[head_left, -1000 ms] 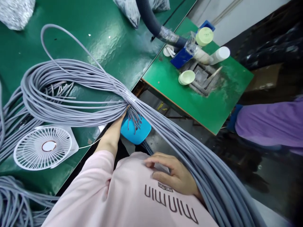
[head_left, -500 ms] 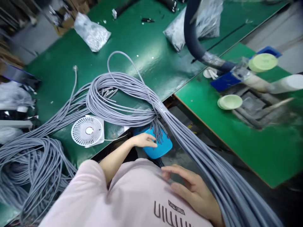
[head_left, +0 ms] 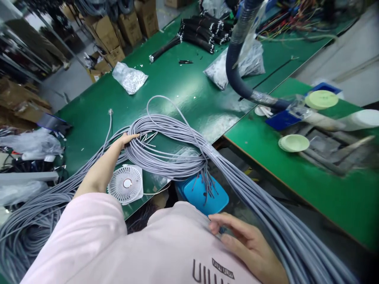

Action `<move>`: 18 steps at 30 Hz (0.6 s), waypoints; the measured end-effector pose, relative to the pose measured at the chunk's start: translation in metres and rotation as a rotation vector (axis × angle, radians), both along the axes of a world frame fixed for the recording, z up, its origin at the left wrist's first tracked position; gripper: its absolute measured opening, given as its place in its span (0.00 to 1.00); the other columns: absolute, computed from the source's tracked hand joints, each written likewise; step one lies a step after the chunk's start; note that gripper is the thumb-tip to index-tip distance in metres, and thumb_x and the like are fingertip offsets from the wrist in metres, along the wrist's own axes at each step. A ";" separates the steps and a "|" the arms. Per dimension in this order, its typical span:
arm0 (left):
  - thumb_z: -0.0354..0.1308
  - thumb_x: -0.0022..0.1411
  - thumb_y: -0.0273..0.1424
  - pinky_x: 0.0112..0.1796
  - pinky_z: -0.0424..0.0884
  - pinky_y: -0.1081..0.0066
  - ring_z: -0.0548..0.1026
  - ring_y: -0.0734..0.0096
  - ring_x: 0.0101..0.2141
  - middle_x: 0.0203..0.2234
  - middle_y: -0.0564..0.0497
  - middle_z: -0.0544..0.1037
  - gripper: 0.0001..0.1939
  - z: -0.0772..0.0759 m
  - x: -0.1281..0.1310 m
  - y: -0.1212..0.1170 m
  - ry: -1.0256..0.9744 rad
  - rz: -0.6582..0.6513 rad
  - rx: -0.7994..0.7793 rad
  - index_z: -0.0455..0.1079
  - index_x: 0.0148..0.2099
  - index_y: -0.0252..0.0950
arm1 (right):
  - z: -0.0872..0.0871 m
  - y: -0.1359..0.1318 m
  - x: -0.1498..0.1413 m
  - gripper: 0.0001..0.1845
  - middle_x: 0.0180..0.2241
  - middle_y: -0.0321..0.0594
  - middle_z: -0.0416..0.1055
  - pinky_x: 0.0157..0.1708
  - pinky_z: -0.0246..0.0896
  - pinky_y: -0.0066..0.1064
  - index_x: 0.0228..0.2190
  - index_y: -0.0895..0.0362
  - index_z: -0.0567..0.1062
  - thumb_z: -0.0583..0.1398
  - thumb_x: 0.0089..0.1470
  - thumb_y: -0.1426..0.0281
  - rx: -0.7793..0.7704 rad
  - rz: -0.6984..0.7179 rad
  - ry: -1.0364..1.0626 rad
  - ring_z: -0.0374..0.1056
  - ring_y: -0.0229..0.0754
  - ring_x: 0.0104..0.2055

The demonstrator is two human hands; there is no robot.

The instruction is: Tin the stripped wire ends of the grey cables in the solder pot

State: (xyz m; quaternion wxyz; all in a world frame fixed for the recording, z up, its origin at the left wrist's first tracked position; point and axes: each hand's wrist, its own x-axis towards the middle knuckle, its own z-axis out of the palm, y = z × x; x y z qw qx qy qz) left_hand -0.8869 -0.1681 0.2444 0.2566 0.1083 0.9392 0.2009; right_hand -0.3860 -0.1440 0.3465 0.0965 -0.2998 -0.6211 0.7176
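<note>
Cable coil (head_left: 168, 124) lay against left hand (head_left: 129, 139), fingers extended, grip unclear; white fan (head_left: 126, 184) sat body-side of them; blue bin (head_left: 219, 197) beyond right hand (head_left: 250, 245), whose fingers curled loosely, unclenched.

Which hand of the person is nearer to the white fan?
Left hand: at the cable coil, just beyond the white fan. Right hand: far to the right, over the shirt.

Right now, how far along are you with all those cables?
Looks done: the long grey cables are looped together on the shiny green table. In hand: the bare left hand touches the loops; the right hand looks empty. Maybe left: tidying the stray loop and the tail past the table's edge.
</note>
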 end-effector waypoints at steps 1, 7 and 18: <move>0.70 0.45 0.35 0.36 0.74 0.62 0.78 0.56 0.37 0.38 0.38 0.79 0.27 -0.005 0.000 0.003 -0.003 0.001 -0.012 0.68 0.46 0.30 | 0.001 0.001 -0.002 0.14 0.33 0.38 0.77 0.41 0.70 0.30 0.43 0.50 0.78 0.61 0.55 0.63 -0.003 -0.011 0.000 0.73 0.41 0.37; 0.68 0.43 0.24 0.41 0.73 0.62 0.75 0.54 0.43 0.43 0.39 0.76 0.27 0.012 -0.018 0.050 0.171 -0.102 0.000 0.66 0.47 0.28 | 0.005 0.007 -0.016 0.14 0.32 0.39 0.76 0.41 0.69 0.32 0.43 0.51 0.78 0.60 0.55 0.61 -0.009 -0.058 -0.006 0.73 0.42 0.36; 0.60 0.60 0.31 0.54 0.62 0.47 0.67 0.51 0.54 0.54 0.37 0.68 0.25 -0.005 -0.003 0.139 0.264 -0.395 0.011 0.61 0.57 0.26 | 0.004 -0.002 -0.039 0.14 0.34 0.42 0.77 0.42 0.67 0.36 0.40 0.57 0.78 0.62 0.53 0.64 -0.055 -0.055 -0.093 0.71 0.42 0.37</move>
